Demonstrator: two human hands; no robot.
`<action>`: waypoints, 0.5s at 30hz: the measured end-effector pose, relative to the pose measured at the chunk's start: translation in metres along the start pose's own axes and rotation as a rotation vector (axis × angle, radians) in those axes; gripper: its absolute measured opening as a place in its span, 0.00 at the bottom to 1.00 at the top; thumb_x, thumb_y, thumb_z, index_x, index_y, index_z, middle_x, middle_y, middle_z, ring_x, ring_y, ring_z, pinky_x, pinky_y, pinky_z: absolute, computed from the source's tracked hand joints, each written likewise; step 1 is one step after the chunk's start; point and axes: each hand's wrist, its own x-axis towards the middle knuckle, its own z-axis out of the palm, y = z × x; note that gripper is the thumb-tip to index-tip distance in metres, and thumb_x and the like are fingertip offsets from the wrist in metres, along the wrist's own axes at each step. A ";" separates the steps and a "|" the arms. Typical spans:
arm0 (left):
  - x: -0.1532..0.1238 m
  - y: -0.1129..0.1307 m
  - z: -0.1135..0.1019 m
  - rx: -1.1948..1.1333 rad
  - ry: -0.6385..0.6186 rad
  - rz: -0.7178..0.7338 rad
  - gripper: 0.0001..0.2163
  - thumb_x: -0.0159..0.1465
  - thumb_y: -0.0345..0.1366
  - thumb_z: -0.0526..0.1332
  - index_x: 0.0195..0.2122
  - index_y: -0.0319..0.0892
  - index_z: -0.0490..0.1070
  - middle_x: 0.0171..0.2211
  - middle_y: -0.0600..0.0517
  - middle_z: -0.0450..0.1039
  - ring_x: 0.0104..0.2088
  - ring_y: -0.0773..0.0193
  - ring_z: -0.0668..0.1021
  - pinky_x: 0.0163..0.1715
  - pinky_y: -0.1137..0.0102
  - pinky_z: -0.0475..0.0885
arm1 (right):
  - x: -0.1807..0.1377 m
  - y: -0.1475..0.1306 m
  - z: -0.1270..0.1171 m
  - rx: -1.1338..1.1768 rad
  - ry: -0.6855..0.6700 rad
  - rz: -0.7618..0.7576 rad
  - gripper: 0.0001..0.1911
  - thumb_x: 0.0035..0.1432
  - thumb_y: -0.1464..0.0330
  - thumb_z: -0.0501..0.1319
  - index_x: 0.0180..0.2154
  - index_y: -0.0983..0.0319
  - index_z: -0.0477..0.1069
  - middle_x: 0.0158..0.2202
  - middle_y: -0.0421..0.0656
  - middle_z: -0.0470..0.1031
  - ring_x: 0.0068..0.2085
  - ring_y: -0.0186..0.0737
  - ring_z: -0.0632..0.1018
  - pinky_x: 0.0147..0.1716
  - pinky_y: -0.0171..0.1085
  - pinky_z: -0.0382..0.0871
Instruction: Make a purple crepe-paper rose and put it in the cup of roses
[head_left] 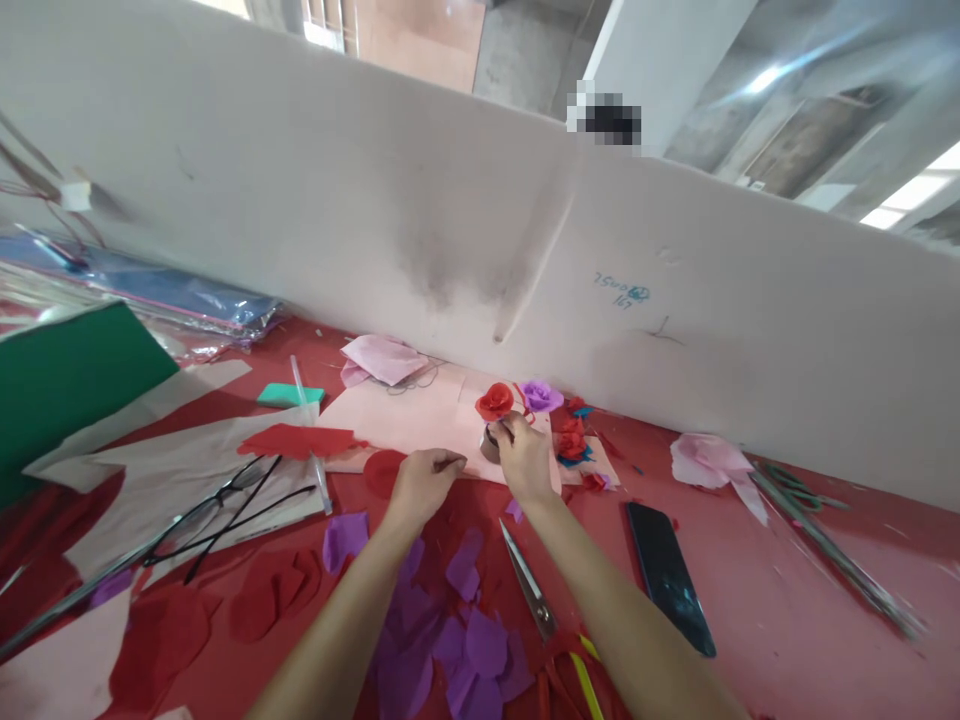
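Note:
My right hand (525,460) is closed, its thumb and fingers pinching at the top of a small brown roll (490,447), which looks like tape. Just above those fingertips is a red paper flower (495,401); a purple paper flower (541,396) lies behind them. To the left, my left hand (426,484) is closed with its fingertips together, pointing toward the roll. Whatever is between those fingers is hidden. Both hands are over the front edge of a pale pink sheet (405,415). Purple paper petals (484,645) lie between my forearms.
Scissors (529,580) lie open beside my right forearm, left of a black phone (670,575). Eyeglasses (225,510) and red paper pieces (296,440) are at left. Small red flowers (572,440) sit right of my hand. A white panel (337,200) stands behind the red table (795,590).

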 end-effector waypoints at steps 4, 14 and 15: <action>0.000 0.000 0.000 0.019 -0.005 0.016 0.13 0.56 0.39 0.58 0.36 0.40 0.78 0.38 0.46 0.80 0.40 0.56 0.79 0.44 0.65 0.69 | -0.005 0.004 -0.004 0.023 0.015 0.024 0.12 0.61 0.65 0.53 0.39 0.61 0.73 0.31 0.47 0.79 0.33 0.44 0.79 0.32 0.36 0.67; -0.002 0.000 0.001 -0.053 -0.002 -0.035 0.13 0.55 0.40 0.59 0.35 0.38 0.78 0.37 0.45 0.80 0.38 0.57 0.79 0.43 0.66 0.70 | -0.043 0.006 -0.051 0.192 -0.024 0.029 0.09 0.60 0.66 0.54 0.36 0.59 0.72 0.33 0.44 0.80 0.33 0.43 0.80 0.34 0.37 0.72; -0.002 0.000 0.001 -0.058 -0.002 -0.033 0.13 0.55 0.40 0.59 0.35 0.39 0.78 0.37 0.46 0.80 0.39 0.57 0.79 0.43 0.66 0.70 | -0.050 0.008 -0.062 0.216 -0.060 0.049 0.09 0.59 0.66 0.54 0.34 0.58 0.72 0.31 0.42 0.79 0.32 0.42 0.80 0.33 0.36 0.73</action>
